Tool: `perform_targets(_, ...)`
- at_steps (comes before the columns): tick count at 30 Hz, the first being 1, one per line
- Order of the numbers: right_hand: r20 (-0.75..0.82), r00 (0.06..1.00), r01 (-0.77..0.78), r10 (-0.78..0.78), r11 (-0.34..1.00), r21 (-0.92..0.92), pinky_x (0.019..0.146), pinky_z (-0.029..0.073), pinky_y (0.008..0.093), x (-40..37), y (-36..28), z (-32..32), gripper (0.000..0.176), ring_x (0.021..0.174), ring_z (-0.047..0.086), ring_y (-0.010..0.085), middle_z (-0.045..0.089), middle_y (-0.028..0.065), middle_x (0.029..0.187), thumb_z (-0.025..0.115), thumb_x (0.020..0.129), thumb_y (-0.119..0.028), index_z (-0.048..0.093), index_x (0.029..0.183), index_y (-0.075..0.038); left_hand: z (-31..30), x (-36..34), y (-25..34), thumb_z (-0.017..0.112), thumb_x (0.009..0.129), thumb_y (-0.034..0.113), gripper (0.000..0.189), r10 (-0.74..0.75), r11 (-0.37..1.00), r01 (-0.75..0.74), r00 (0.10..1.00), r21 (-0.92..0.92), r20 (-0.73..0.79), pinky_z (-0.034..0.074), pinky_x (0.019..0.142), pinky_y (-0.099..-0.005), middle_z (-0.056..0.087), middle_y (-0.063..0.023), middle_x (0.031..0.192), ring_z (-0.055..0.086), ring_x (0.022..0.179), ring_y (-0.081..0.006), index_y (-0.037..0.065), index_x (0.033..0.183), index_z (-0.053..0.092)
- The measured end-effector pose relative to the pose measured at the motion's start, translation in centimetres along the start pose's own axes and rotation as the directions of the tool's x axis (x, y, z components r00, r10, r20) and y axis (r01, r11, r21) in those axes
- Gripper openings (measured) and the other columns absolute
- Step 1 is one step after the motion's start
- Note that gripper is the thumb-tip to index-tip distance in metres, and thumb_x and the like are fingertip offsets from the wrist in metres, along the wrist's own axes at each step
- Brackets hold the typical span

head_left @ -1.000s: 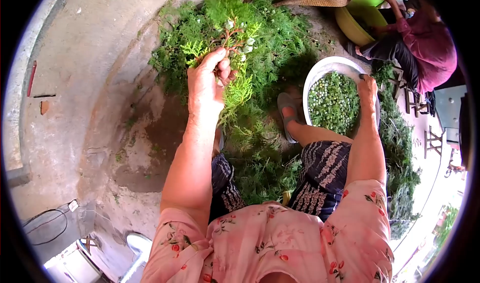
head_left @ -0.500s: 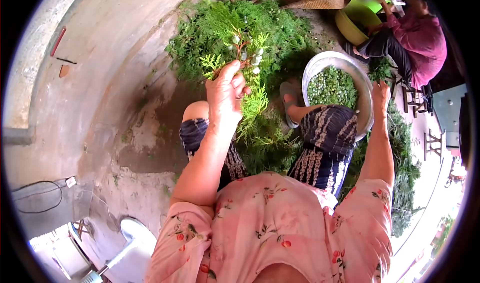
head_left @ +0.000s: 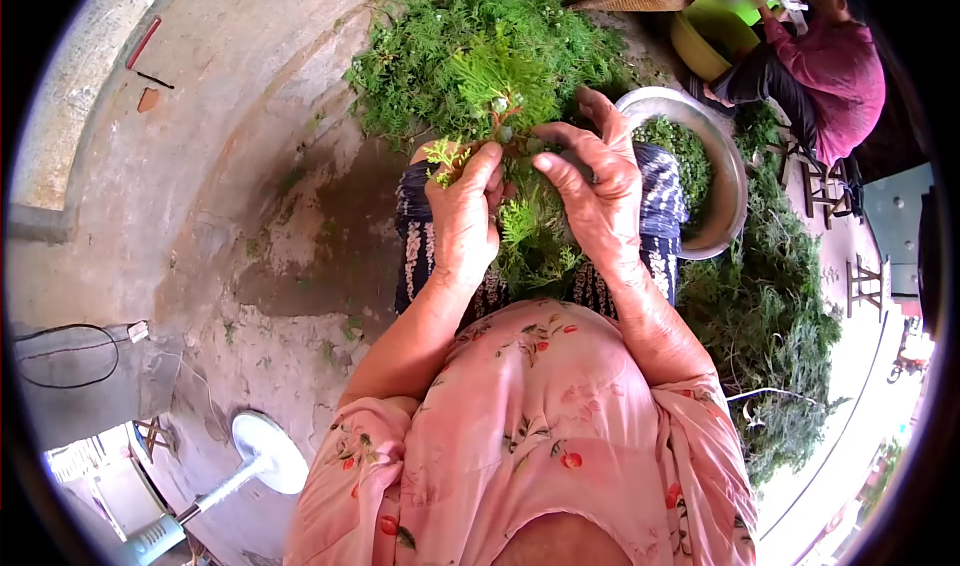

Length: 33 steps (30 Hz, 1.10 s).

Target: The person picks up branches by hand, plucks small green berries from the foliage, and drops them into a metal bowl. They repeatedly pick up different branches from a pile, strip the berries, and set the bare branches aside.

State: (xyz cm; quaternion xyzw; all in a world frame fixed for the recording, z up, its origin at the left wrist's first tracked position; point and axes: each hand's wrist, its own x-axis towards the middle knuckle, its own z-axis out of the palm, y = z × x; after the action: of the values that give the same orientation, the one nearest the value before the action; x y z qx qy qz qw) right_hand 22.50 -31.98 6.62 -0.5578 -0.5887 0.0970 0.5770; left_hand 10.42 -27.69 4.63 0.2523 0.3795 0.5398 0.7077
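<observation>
My left hand point(head_left: 462, 211) is closed in a pinch around an evergreen sprig point(head_left: 447, 156), held up above my knees. Small pale green cones point(head_left: 501, 105) cluster on its reddish stem, just past my left thumb. Close beside them on the right is my right hand point(head_left: 607, 188), thumb and fingers apart; I make out nothing firmly held in it. Next to my right knee stands a metal basin point(head_left: 735, 171), partly hidden by my right hand and leg, with many picked green cones point(head_left: 682, 151) inside.
A heap of cut evergreen branches point(head_left: 440, 61) lies ahead on the floor, and more branches point(head_left: 770, 336) lie to my right. At upper right another person point(head_left: 830, 86) sits by a yellow tub point(head_left: 697, 51). A white fan point(head_left: 270, 453) stands at lower left.
My right hand has come from the basin's far right rim over to the sprig, beside the cones. The left hand still holds the sprig, slightly lower. My right knee has moved inward.
</observation>
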Motion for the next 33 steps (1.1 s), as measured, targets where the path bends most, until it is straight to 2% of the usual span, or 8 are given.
perform_targets(7,0.171,0.985,0.067,0.004,0.912,-0.405,0.095,0.035,0.0443,0.2,1.2,1.4,0.040,0.115,0.038,0.0416,0.036,0.0279,0.128,0.072,0.066,-0.021,0.062,0.102,-0.005,-1.3,0.1,-1.2,0.059,0.080,0.003,0.007,-0.012,0.996,0.001,0.992,0.087,0.129,0.033,0.046,-0.0207,0.045,0.0039,0.059,0.039,0.050,-0.0046,0.005,0.087,0.057)
perform_targets(14,0.254,0.957,-0.169,0.140,0.981,0.098,0.087,0.042,0.0395,0.4,4.1,1.7,0.031,0.106,0.049,0.0380,0.044,0.0254,0.123,0.068,0.073,-0.016,0.062,0.101,-0.004,-1.7,1.0,-1.3,0.060,0.080,0.007,0.007,-0.017,0.940,-0.065,0.972,0.336,0.234,0.039,0.047,-0.0180,0.056,0.0010,0.065,0.050,0.053,-0.0046,0.000,0.082,0.062)
perform_targets(18,0.373,0.903,-0.126,0.213,0.962,-0.243,0.080,0.044,0.0381,1.1,3.9,1.6,0.022,0.095,0.055,0.0347,0.052,0.0237,0.110,0.065,0.074,-0.010,0.059,0.090,0.004,-1.7,1.4,-1.8,0.060,0.080,0.007,0.006,-0.016,0.894,-0.084,0.976,0.441,0.218,0.039,0.046,-0.0190,0.056,0.0014,0.066,0.050,0.054,-0.0049,0.001,0.081,0.061)
perform_targets(24,0.037,0.994,-0.096,0.100,0.992,-0.080,0.069,0.048,0.0323,1.9,4.2,0.9,0.019,0.086,0.057,0.0219,0.056,0.0172,0.104,0.061,0.082,-0.015,0.058,0.087,0.003,-2.2,2.5,-1.4,0.060,0.078,0.001,0.007,-0.115,0.983,0.097,0.987,0.154,0.112,0.044,0.048,-0.0225,0.048,0.0030,0.060,0.041,0.048,-0.0057,0.004,0.084,0.061)
perform_targets(27,0.011,0.841,-0.462,0.540,0.709,0.534,0.059,0.045,0.0207,1.6,4.0,0.1,0.009,0.066,0.055,0.0090,0.060,0.0038,0.081,0.056,0.085,-0.008,0.056,0.092,-0.004,-2.9,2.9,-1.4,0.062,0.078,0.003,0.016,-0.112,0.991,0.105,0.990,0.082,0.084,0.047,0.047,-0.0254,0.052,0.0009,0.063,0.043,0.049,-0.0073,0.001,0.094,0.059)
perform_targets(28,0.013,0.840,-0.465,0.542,0.708,0.532,0.059,0.045,0.0207,1.5,3.9,0.2,0.009,0.066,0.055,0.0090,0.060,0.0038,0.081,0.056,0.085,-0.008,0.056,0.092,-0.004,-2.9,2.9,-1.3,0.062,0.078,0.003,0.016,-0.114,0.991,0.107,0.990,0.081,0.082,0.047,0.047,-0.0254,0.052,0.0009,0.063,0.043,0.049,-0.0073,0.001,0.094,0.059)
perform_targets(30,0.286,0.698,-0.620,0.657,0.354,0.700,0.057,0.044,0.0212,1.0,3.0,0.5,0.010,0.065,0.054,0.0084,0.058,0.0026,0.073,0.054,0.085,-0.005,0.056,0.094,-0.004,-2.7,2.7,-1.2,0.065,0.076,0.006,0.008,-0.057,0.988,0.052,0.998,0.146,0.032,0.032,0.046,-0.0229,0.050,0.0001,0.058,0.043,0.050,-0.0091,0.000,0.076,0.061)
perform_targets(33,0.410,0.652,-0.739,0.637,0.414,0.531,0.051,0.041,0.0191,-1.0,3.5,2.4,0.010,0.062,0.052,0.0066,0.057,0.0019,0.073,0.056,0.083,-0.002,0.058,0.092,-0.001,-3.2,2.9,-1.3,0.065,0.076,0.006,0.008,-0.038,0.988,0.032,0.998,0.150,0.039,0.033,0.046,-0.0234,0.052,-0.0013,0.058,0.044,0.049,-0.0104,-0.001,0.075,0.062)
